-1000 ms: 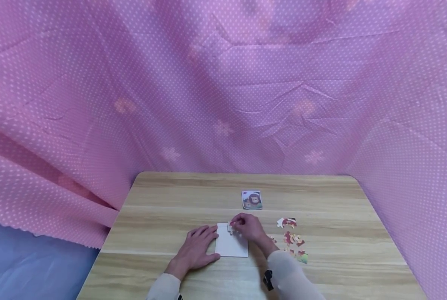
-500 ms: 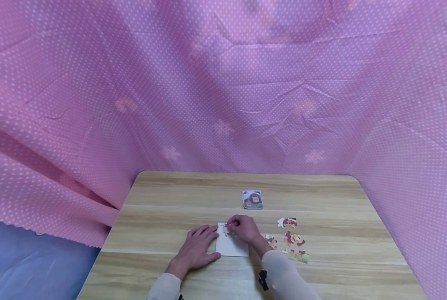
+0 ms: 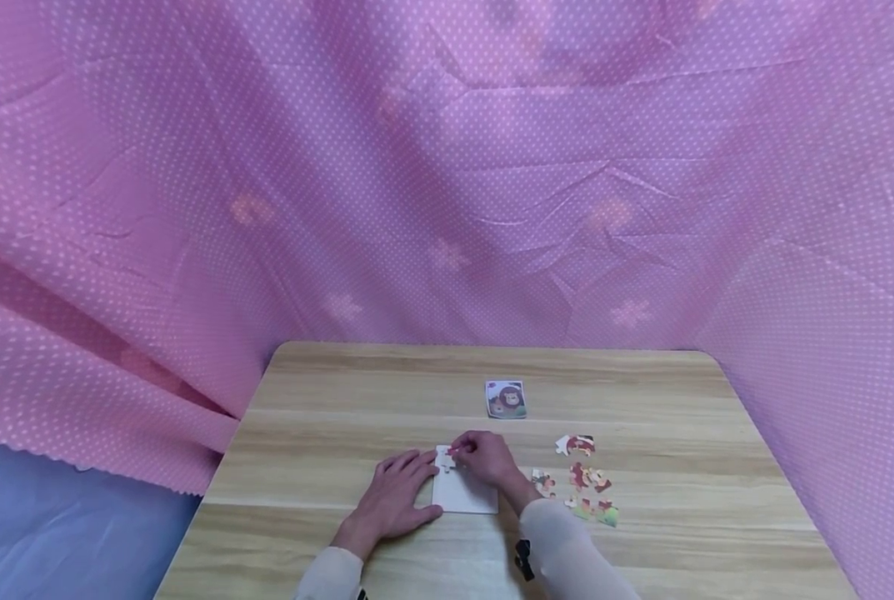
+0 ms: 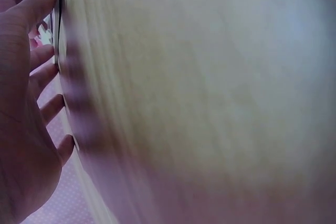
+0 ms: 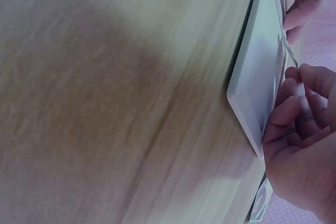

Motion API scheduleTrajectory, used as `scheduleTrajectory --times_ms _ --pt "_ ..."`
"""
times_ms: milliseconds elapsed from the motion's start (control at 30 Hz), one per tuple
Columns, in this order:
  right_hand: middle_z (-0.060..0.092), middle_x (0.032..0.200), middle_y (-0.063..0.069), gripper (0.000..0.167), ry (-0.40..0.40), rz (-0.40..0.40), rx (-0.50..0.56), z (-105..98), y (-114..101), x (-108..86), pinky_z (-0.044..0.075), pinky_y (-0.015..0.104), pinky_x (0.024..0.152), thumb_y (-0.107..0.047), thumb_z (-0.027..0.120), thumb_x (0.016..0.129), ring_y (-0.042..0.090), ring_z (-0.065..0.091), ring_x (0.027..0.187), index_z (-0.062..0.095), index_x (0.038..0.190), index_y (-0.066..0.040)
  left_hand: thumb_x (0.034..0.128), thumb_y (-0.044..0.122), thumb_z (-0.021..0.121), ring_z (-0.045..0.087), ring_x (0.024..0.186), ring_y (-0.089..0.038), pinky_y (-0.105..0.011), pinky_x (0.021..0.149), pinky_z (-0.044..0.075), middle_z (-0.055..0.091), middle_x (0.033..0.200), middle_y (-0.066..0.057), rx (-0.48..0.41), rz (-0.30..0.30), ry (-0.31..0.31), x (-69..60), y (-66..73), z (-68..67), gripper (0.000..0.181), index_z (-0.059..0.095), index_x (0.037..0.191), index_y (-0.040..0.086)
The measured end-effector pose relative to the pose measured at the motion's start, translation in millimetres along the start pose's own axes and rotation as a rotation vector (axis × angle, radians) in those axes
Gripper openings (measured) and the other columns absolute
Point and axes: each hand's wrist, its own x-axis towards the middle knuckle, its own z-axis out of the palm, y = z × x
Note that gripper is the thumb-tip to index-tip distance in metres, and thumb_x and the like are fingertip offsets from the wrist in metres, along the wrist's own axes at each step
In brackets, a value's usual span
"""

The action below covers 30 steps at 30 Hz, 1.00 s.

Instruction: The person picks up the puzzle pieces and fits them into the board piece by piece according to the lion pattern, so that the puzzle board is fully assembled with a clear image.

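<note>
A white square puzzle board (image 3: 465, 495) lies on the wooden table, its raised rim showing in the right wrist view. My left hand (image 3: 396, 497) rests beside it with fingers spread, fingertips and thumb touching the left edge. At the board's far left corner my right hand (image 3: 489, 459) pinches a jigsaw piece (image 3: 444, 460) between thumb and fingers. That piece has a pale face with a bit of pink by the fingertips. From the right wrist view the piece (image 5: 291, 54) looks tilted, one edge down at the board. My right hand hides the board's far right part.
Several loose jigsaw pieces (image 3: 589, 477), red, yellow and green, lie flat to the right of my right forearm. Behind the board lies a small lion picture card (image 3: 506, 400). Pink dotted cloth (image 3: 447, 208) hangs behind and beside the table (image 3: 357, 383).
My right hand has shifted slightly left with the jigsaw piece, bringing it into the board's far left corner. My left hand has stayed in place.
</note>
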Motion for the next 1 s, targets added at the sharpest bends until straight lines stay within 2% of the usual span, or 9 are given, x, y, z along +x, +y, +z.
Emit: scheduleTrajectory --times_ms 267,567,767,1000 --pt "0.069 0.087 -0.005 0.013 0.004 -0.031 -0.048 2.2 3.6 3.7 0.050 0.023 0.068 -0.015 0.069 0.086 0.008 0.059 0.077 0.072 0.098 -0.018 0.0844 0.068 0.053 0.034 0.143 -0.026 -0.057 0.110 0.030 0.036 0.156 0.006 0.010 -0.001 0.006 2.8 -1.3 1.3 0.066 0.053 0.135 0.026" --pt "0.070 0.089 -0.005 0.014 0.049 -0.068 -0.146 3.8 4.7 3.8 0.051 0.027 0.073 -0.017 0.070 0.086 0.009 0.060 0.080 0.072 0.099 -0.020 0.0846 0.066 0.054 0.035 0.142 -0.027 -0.057 0.110 0.030 0.038 0.155 0.005 0.009 -0.002 0.022 4.8 -0.1 3.0 0.065 0.055 0.134 0.024" --pt "0.068 0.085 -0.004 0.021 0.043 -0.146 -0.227 2.6 3.8 1.2 0.050 0.025 0.070 -0.017 0.074 0.082 0.008 0.059 0.076 0.072 0.103 -0.015 0.0842 0.067 0.053 0.035 0.142 -0.026 -0.057 0.109 0.031 0.039 0.154 0.005 0.017 -0.004 0.025 5.9 0.5 3.1 0.065 0.056 0.133 0.024" --pt "0.069 0.092 -0.001 0.032 0.016 -0.181 -0.318 2.2 1.5 1.1 0.051 0.031 0.076 -0.022 0.079 0.076 0.013 0.061 0.084 0.073 0.107 -0.014 0.0842 0.069 0.052 0.035 0.142 -0.026 -0.057 0.109 0.030 0.039 0.154 0.006 0.021 -0.015 0.021 7.1 0.8 4.0 0.066 0.055 0.133 0.024"
